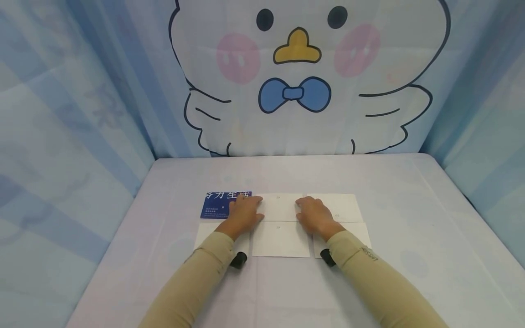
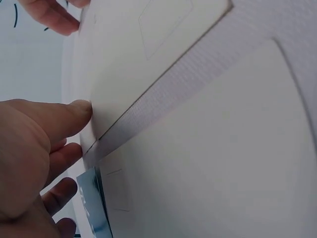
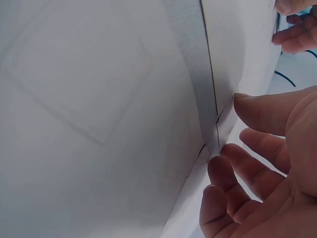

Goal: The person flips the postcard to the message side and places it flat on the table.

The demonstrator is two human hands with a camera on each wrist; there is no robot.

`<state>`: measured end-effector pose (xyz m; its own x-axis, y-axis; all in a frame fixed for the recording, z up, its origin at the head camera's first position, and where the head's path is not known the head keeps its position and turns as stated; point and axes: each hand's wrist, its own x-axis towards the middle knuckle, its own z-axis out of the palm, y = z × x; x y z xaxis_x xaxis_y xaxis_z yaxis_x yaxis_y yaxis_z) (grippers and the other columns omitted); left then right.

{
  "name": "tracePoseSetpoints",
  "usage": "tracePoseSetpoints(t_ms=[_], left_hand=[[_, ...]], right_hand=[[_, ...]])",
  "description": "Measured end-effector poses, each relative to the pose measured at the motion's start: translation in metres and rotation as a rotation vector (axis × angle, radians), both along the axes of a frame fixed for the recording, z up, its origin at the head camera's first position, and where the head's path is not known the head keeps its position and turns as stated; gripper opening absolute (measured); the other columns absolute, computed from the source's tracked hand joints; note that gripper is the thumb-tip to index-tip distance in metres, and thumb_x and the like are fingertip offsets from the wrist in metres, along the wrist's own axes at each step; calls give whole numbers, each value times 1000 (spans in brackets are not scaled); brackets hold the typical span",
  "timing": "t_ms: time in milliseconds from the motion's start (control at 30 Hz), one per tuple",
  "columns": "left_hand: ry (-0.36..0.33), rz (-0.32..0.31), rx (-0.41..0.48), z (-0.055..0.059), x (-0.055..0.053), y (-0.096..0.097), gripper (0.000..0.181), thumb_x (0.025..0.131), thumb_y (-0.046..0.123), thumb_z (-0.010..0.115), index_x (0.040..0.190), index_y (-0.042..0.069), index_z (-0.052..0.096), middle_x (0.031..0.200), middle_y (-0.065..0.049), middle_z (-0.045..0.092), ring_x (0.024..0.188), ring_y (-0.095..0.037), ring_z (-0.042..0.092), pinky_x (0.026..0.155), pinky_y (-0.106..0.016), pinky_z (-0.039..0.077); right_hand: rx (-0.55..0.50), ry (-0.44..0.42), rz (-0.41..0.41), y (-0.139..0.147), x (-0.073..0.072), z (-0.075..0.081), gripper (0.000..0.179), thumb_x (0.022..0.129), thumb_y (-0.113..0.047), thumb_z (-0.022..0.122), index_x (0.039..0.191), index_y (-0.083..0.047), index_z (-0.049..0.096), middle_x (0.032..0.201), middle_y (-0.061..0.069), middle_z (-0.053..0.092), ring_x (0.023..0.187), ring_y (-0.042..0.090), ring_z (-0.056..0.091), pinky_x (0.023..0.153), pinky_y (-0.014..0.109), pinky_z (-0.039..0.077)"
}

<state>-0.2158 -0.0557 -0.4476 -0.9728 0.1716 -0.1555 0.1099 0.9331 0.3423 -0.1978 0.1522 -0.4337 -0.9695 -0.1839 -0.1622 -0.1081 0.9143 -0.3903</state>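
Note:
White cards lie flat in two rows on the table, with one dark blue card (image 1: pixel 214 207) bearing white characters at the upper left. My left hand (image 1: pixel 243 215) touches the left side of the upper middle white card (image 1: pixel 280 207), beside the blue card. On that card's opposite side, my right hand (image 1: pixel 315 216) rests its fingertips near the seam with the upper right card (image 1: pixel 343 207). Both hands have loosely bent fingers and grip nothing. Below lies the lower middle card (image 1: pixel 280 241). Forearms partly cover the lower left card (image 2: pixel 213 148) and lower right card (image 3: pixel 74 99).
A pale cloth covers the table (image 1: pixel 410 200). Behind it hangs a curtain (image 1: pixel 293 132) printed with a cartoon bird, and blue curtains (image 1: pixel 82 136) close in both sides. A dark device (image 1: pixel 239 260) sits under each wrist.

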Motion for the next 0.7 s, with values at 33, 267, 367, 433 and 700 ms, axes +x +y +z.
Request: tracePoseSetpoints(t_ms=[33, 267, 367, 433, 700], left_hand=[[-2, 6, 4, 0, 0, 0, 56, 93, 28, 73, 144, 17, 55, 138, -5, 59, 127, -29, 44, 98, -43, 34], [-1, 20, 8, -2, 2, 0, 54, 94, 28, 72, 144, 17, 55, 138, -3, 60, 122, -26, 45, 94, -41, 34], [5, 15, -2, -3, 1, 1, 54, 94, 28, 71, 144, 17, 55, 138, -3, 60, 122, -26, 45, 94, -41, 34], [8, 16, 0, -2, 2, 2, 53, 95, 28, 71, 144, 16, 55, 137, -3, 60, 122, -27, 45, 94, -42, 34], [-1, 30, 36, -5, 7, 2, 50, 97, 25, 67, 144, 17, 55, 139, -3, 59, 123, -27, 44, 95, -44, 31]], right_hand=[[3, -5, 0, 0, 0, 0, 44, 97, -9, 60, 138, 2, 55, 143, 23, 51, 133, 43, 45, 108, 54, 36], [14, -6, 10, -1, -2, -2, 43, 97, -8, 60, 138, 3, 55, 142, 23, 51, 131, 43, 46, 108, 54, 37], [11, -6, 8, -1, -2, -2, 43, 97, -8, 60, 138, 2, 55, 142, 23, 51, 131, 43, 46, 108, 54, 36], [5, -8, 6, -1, -2, -2, 43, 97, -8, 60, 138, 2, 55, 142, 23, 51, 132, 43, 45, 109, 53, 36], [41, 12, 33, -1, 1, -2, 41, 99, -10, 56, 138, 2, 55, 146, 24, 47, 131, 46, 45, 108, 53, 37]])
